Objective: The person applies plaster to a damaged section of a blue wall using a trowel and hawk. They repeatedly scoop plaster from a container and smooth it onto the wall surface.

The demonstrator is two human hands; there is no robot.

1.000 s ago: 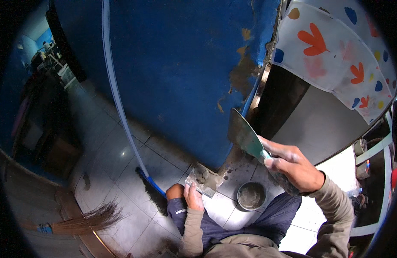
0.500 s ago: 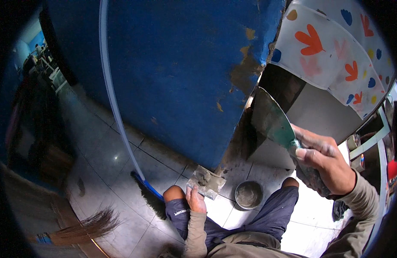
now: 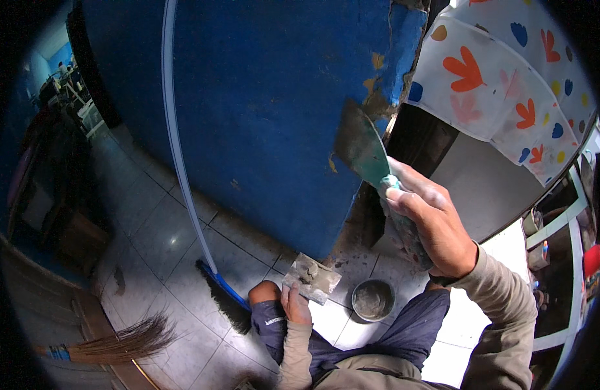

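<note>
My right hand (image 3: 433,218) is closed around the handle of a trowel (image 3: 364,144) with a wide, greenish-grey blade. The blade lies over the edge of the blue wall (image 3: 261,123), beside a patch where the paint is chipped; I cannot tell whether it touches. Low at the wall's bottom corner, my left hand (image 3: 296,305) grips a small flat plate (image 3: 326,280) by its near edge. A lump of grey mortar (image 3: 307,273) rests on that plate. Between my knees, a round bowl (image 3: 393,300) with grey paste inside stands on the tiles.
A blue-headed broom (image 3: 230,292) leans on the wall, its pale handle rising upward. A straw broom (image 3: 128,338) lies at lower left. White cloth with coloured leaf prints (image 3: 482,84) hangs at upper right, above a grey panel (image 3: 472,175). White shelving (image 3: 566,260) stands far right.
My right hand has moved left with the trowel, bringing its blade from the dark gap onto the blue wall's edge. My left hand and the plate have barely moved.
</note>
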